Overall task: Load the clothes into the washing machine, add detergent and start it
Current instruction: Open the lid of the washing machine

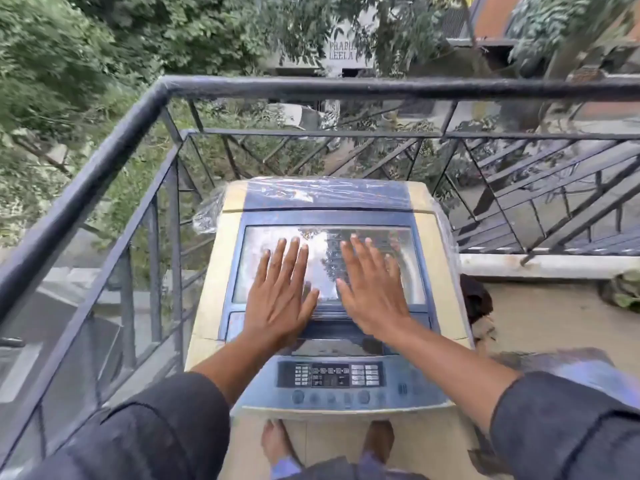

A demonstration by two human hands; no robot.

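Note:
A top-loading washing machine [211, 271] in cream and blue stands in front of me on a balcony, its glass lid [329, 244] closed. My left hand [280, 292] lies flat on the lid's left half, fingers spread. My right hand [370, 289] lies flat on the right half, also spread and holding nothing. The control panel [332, 375] with buttons and a small display sits at the near edge, below my wrists. Clear plastic film covers the machine's back section [329, 195]. No clothes or detergent can be made out for certain.
A dark metal railing [104, 161] runs along the left and behind the machine. To the right lie the concrete floor [540, 317], a dark bundle [476, 299] beside the machine and a greenish object [623, 292]. My bare feet [277, 445] stand at the machine's front.

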